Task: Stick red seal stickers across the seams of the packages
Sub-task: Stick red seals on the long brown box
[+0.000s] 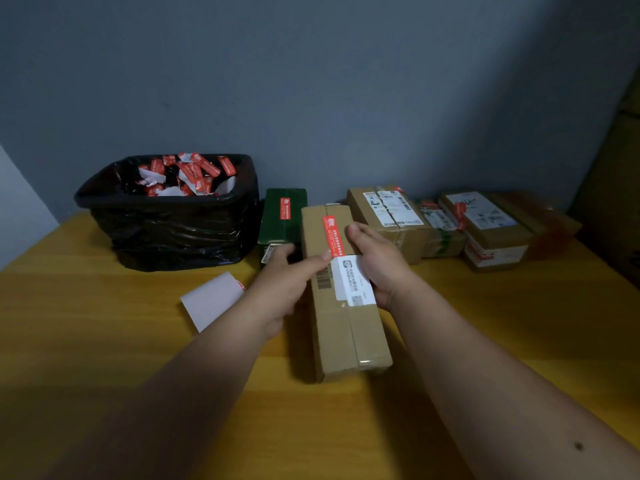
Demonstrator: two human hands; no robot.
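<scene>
The long brown cardboard package (341,296) lay lengthwise at the middle of the yellow wooden table (104,341), its taped seam facing up, presumably so the seal could bridge it. The red rectangular seal sticker (334,236) lay on the package's top face near its far end, beside the white shipping label (353,284). The left hand (282,289) curled around the package's left side, its thumb pressing the sticker's near end, probably to bond it. The right hand (379,261) gripped the right side, steadying the package, thumb resting by the sticker. One white sheet of backing paper (211,299) lay left of the package, within reach. One black-lined waste bin (169,216) stood toward the far left corner, holding many discarded red-and-white scraps. Along the far edge stood one dark green box (282,216) bearing one red seal, and at least three brown parcels (384,216) toward the far right; their exact count could not be determined.
</scene>
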